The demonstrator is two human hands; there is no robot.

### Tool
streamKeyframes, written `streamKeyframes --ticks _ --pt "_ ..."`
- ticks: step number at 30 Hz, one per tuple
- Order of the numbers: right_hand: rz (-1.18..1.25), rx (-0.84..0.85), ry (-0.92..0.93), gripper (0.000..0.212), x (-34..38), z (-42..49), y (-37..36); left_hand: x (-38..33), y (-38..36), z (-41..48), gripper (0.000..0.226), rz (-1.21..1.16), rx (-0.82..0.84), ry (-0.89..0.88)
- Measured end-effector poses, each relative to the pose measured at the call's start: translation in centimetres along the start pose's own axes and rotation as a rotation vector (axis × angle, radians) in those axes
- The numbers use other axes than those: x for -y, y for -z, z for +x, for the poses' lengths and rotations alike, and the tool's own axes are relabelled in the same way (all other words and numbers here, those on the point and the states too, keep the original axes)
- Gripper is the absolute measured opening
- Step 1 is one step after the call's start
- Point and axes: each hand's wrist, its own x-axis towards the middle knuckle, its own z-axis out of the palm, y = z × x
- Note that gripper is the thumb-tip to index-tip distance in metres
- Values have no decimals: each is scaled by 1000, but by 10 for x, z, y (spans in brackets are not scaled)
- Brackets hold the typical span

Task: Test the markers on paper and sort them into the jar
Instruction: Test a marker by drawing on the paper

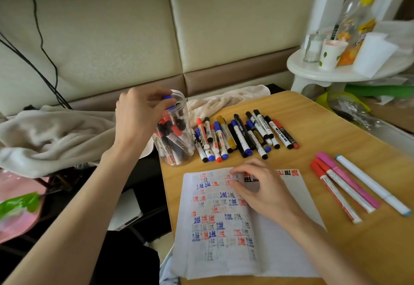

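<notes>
A clear plastic jar (179, 150) with several markers inside stands at the wooden table's far left corner. My left hand (136, 114) is at the jar's mouth and pinches a blue-capped marker (167, 97) at its top end. My right hand (262, 186) rests with curled fingers on the open notebook paper (224, 251), which is covered with red, blue and black test marks. A pile of loose markers (242, 134) lies on the table behind the paper. Further right, several long markers (349, 188) in red, pink and white lie side by side.
The wooden table (336, 128) fills the right half of the view. A beige cloth (44, 134) lies left of the jar against a padded wall. A white round stand (318, 72) with cups and a small glass jar is at the far right.
</notes>
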Motion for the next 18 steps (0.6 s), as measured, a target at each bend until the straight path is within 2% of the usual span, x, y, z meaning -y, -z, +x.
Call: streamKeyframes --ticks 6,11,15,18 --pt "-7 -2 7 23 -1 1 -1 -5 1 3 16 129 51 -24" --pt "-10 3 3 24 -1 0 -1 -1 -2 -3 12 23 -12 -61" --pt "-13 -1 8 22 -1 0 -1 2 -8 -22 22 29 -24 -236" --pt "-16 -4 15 21 -1 0 -1 9 -11 -30 38 94 -92 -281"
